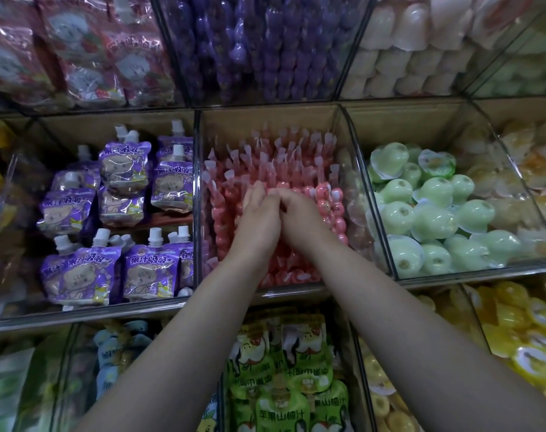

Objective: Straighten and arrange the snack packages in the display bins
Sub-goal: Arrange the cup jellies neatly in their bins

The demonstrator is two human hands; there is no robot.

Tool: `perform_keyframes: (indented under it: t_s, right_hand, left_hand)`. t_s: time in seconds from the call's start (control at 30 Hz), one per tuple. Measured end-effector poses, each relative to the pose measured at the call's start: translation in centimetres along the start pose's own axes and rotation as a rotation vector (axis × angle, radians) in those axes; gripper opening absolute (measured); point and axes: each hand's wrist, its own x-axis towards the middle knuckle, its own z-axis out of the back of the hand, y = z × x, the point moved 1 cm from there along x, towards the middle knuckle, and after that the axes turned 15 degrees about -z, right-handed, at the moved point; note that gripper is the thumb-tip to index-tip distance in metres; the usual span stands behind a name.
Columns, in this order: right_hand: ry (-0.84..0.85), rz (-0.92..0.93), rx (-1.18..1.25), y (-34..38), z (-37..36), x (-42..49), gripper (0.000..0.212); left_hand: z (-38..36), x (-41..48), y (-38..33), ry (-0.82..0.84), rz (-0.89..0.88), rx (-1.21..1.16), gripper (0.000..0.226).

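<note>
In the middle bin (265, 120) of the centre row, the pink jelly sticks (284, 163) stand packed in rows, beaded bodies down and flat clear tabs pointing up toward the back wall. And both hands are right in there. The left hand (259, 213) lies on top of the sticks near the middle of the bin, fingers stretched forward and fairly flat, pressing on the packs rather than closing round anything. The right hand (299, 210) sits hard against it, the two touching at the knuckles. Its fingers bend down into the sticks with the tips hidden, so I cannot tell whether it has hold of one. Both bare forearms reach up from the bottom of the view, crossing over the bin's front rim.

Moving outward: to the left, past a clear divider, purple spouted pouches (122, 169) stand in loose rows, white caps up, some leaning. To the right, green jelly cups (430, 213) are heaped in their own bin, tilted every which way. Up on the row above, purple sticks (265, 42) sit directly over the pink ones, with pink pouches (94, 57) to their left and pale cups (415, 42) to their right. Down below, under the forearms, green pouches (281, 369) fill the near bin, and yellow cups (514, 322) pile up at lower right.
</note>
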Motion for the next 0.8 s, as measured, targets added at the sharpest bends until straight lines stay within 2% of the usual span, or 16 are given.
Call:
perform_keyframes:
  t_s: [0.07,0.17,0.3,0.43,0.7,0.8]
  right_hand:
    - [0.040,0.002,-0.030,-0.3,-0.3,0.3,0.022]
    - [0.008,0.010,-0.058,-0.2,-0.3,0.7,0.017]
    - [0.019,0.005,-0.093,-0.5,0.0,1.1,0.015]
    - [0.007,-0.018,0.063,-0.5,0.2,0.0,0.011]
    - [0.119,0.040,0.046,0.3,-0.5,-0.7,0.014]
    - [0.190,0.056,0.020,0.8,-0.8,-0.4,0.029]
  left_hand:
    - [-0.2,-0.4,-0.1,-0.046,-0.012,-0.046,0.052]
    - [0.0,-1.0,-0.5,-0.088,-0.079,-0.045,0.051]
    - [0.6,-1.9,-0.8,-0.265,-0.134,0.045,0.052]
    - [1.1,-2.9,-0.7,-0.330,-0.104,0.069,0.063]
    - [1.9,-0.1,0.7,-0.104,-0.017,0.184,0.056]
    - [1.5,1.1,1.2,-0.034,0.009,0.280,0.056]
